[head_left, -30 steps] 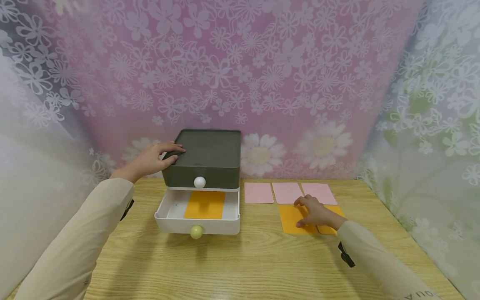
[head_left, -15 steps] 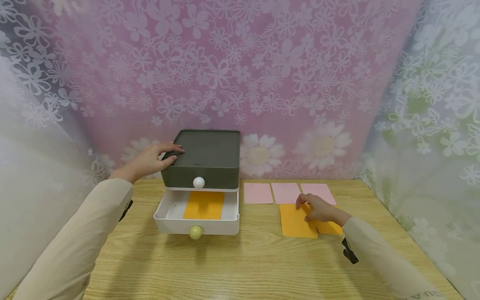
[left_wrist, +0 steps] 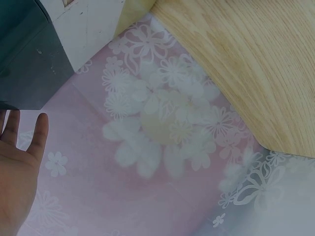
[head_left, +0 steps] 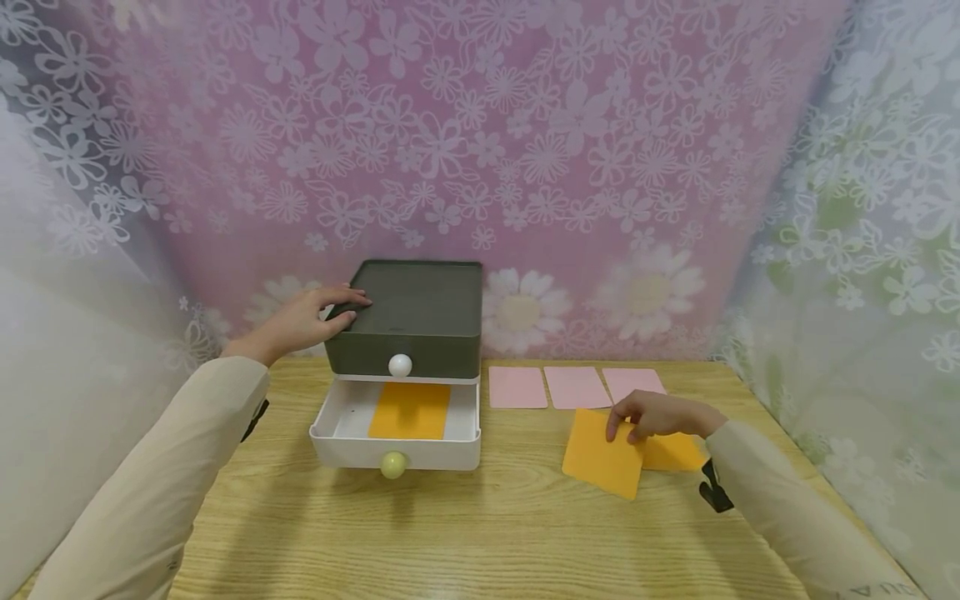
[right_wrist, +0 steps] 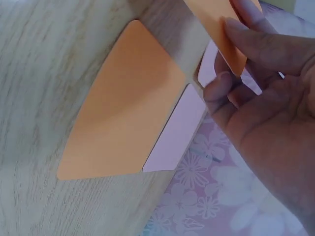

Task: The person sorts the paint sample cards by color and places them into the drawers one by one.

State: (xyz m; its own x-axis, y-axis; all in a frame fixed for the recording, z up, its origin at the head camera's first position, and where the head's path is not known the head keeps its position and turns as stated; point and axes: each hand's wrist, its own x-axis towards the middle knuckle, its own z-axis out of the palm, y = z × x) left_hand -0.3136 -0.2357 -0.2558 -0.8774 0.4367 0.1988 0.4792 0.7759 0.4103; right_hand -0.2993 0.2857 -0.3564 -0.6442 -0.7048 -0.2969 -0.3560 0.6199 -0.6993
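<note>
My left hand [head_left: 300, 321] rests on the left top edge of a dark green drawer box [head_left: 427, 296], fingers over its lid. Below, the white bottom drawer [head_left: 450, 452] is pulled out, with an orange card [head_left: 423, 410] lying flat inside. On the right, my right hand [head_left: 663, 414] pinches another orange card [head_left: 600, 458] by its upper right part between thumb and fingers. The right wrist view shows this held card [right_wrist: 211, 22] raised and tilted above the table. A further orange card [head_left: 675, 452] lies on the table, partly covered by the held one in the head view.
A row of pink cards [head_left: 517, 387] lies along the back of the wooden table [head_left: 510, 533]. Round knobs stick out of the box: a white knob [head_left: 401, 365] above and a yellow-green knob [head_left: 393, 465] on the drawer. Flowered cloth [head_left: 487, 167] hangs behind and at both sides.
The right hand has taken hold of an orange card, lifted it off the table and tilted it, shifting a little right. The left hand stays on the box.
</note>
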